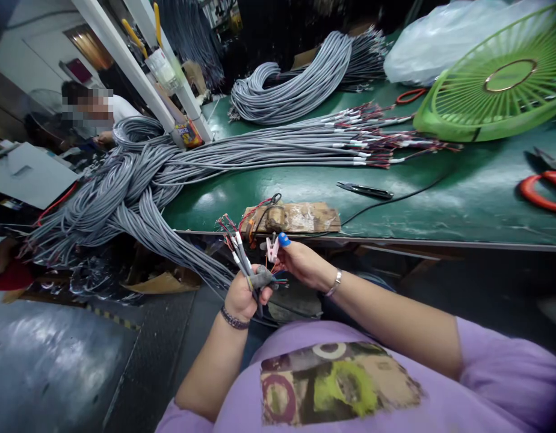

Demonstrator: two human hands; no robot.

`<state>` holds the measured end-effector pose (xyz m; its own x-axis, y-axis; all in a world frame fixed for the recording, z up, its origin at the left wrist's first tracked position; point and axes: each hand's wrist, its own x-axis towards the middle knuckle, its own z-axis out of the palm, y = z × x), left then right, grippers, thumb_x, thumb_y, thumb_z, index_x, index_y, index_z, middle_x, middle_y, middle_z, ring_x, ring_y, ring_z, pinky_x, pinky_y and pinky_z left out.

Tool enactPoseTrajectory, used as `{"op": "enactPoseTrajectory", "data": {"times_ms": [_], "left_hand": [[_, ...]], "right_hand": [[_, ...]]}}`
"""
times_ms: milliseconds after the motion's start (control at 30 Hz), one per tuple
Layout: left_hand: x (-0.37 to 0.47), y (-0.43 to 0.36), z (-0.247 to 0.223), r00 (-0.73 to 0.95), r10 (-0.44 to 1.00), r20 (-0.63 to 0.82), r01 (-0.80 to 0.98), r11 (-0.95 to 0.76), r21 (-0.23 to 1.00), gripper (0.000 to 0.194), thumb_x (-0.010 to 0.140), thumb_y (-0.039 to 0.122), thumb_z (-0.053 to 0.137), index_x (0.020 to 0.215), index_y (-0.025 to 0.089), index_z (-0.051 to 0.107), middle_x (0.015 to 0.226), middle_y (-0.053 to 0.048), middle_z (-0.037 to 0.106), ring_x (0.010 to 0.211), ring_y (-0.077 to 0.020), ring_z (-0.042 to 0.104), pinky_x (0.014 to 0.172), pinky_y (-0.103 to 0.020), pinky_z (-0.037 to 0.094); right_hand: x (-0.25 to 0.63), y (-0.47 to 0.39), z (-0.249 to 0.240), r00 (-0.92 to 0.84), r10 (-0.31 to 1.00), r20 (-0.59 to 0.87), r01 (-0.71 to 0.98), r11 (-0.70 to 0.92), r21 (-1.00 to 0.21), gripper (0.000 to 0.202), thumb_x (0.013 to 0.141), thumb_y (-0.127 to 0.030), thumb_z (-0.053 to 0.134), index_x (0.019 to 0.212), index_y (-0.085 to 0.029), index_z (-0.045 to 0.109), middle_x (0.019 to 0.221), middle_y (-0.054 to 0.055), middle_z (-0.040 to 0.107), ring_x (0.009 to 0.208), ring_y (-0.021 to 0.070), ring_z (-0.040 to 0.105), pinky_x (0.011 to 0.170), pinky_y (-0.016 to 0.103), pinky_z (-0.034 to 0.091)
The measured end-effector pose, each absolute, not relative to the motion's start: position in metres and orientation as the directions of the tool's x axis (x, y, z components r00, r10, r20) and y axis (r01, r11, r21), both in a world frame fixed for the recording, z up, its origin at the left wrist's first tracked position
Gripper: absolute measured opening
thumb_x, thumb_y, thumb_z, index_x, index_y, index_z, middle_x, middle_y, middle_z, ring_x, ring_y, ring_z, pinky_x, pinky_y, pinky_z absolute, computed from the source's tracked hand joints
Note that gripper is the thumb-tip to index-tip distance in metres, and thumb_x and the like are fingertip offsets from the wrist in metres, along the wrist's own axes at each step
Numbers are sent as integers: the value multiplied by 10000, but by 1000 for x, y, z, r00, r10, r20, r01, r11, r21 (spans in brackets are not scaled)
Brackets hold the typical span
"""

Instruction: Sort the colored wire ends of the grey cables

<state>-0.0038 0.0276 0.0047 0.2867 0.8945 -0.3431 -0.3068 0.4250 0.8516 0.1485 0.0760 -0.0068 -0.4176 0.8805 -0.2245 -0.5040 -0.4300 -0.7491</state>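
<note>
1. Cables [242,257], grey and white-collared: clasped in the left fingers [261,278], just off the near edge of the green surface [278,183].
2. To the left of the right fingers [292,251], and near them; left hand the nearer, being wrapped around the shafts.
3. Long axis slanting up and left, away from the torso; points the bare reddish ends past the grip, towards the surface side.
4. Out of the same grip, sends short coloured wires [280,281] rightwards, just below the right hand.
5. At the right fingertips, shows a pale pink clip [272,249]; cannot tell whether pinched or merely touched.
6. Beyond the clip, shows a wooden block [311,216]; farther out, black snips [364,190] and a long grey bundle [260,147].
</note>
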Motion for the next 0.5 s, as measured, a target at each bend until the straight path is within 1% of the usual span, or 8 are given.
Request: {"op": "enactPoseTrajectory", "data": {"times_ms": [67, 133, 200, 267, 367, 500], "left_hand": [[-3, 29, 4, 287, 889, -356, -308, 437, 845, 349, 586, 408, 792, 601, 142, 566, 346, 36, 494, 278, -56, 381, 306, -168, 252], [-1, 29, 4, 285, 883, -374, -301, 453, 840, 353, 577, 410, 793, 607, 143, 565, 348, 36, 495, 277, -57, 381, 304, -168, 246], [0, 28, 5, 290, 876, -386, -289, 465, 837, 352, 573, 410, 789, 610, 144, 562, 352, 35, 496, 278, -57, 379, 303, -168, 235], [1, 28, 4, 293, 870, -395, -277, 473, 836, 345, 575, 405, 784, 611, 146, 559, 357, 35, 500, 281, -59, 382, 305, -169, 231], [2, 29, 2, 282, 867, -410, -257, 480, 839, 336, 581, 402, 779, 607, 146, 563, 351, 36, 494, 281, -60, 386, 309, -170, 246], [3, 29, 1, 273, 869, -412, -261, 479, 838, 328, 578, 395, 778, 598, 146, 566, 348, 34, 495, 277, -58, 379, 306, -168, 247]], "right_hand": [[145, 75, -5, -492, 828, -269, -549, -535, -642, 446, 782, -576, 628, 811, -135, 683, 667, 31, 627, 581, 109, 543, 550, 232, 476], [143, 75, -3, -493, 818, -297, -597, -567, -568, 384, 817, -514, 626, 817, -136, 694, 684, 36, 643, 591, 108, 559, 548, 226, 482], [141, 76, -1, -472, 820, -324, -633, -571, -523, 325, 831, -457, 636, 792, -141, 696, 668, 29, 646, 571, 99, 555, 536, 212, 477], [140, 77, -1, -445, 826, -346, -656, -564, -501, 283, 830, -417, 652, 765, -145, 693, 656, 21, 645, 561, 93, 553, 536, 202, 477], [138, 78, -2, -414, 839, -353, -671, -543, -505, 254, 815, -396, 677, 752, -151, 687, 642, 12, 636, 565, 92, 555, 541, 197, 476], [140, 76, -5, -439, 839, -322, -650, -544, -531, 318, 828, -470, 633, 778, -160, 679, 660, 18, 632, 579, 107, 549, 540, 215, 470]]}}
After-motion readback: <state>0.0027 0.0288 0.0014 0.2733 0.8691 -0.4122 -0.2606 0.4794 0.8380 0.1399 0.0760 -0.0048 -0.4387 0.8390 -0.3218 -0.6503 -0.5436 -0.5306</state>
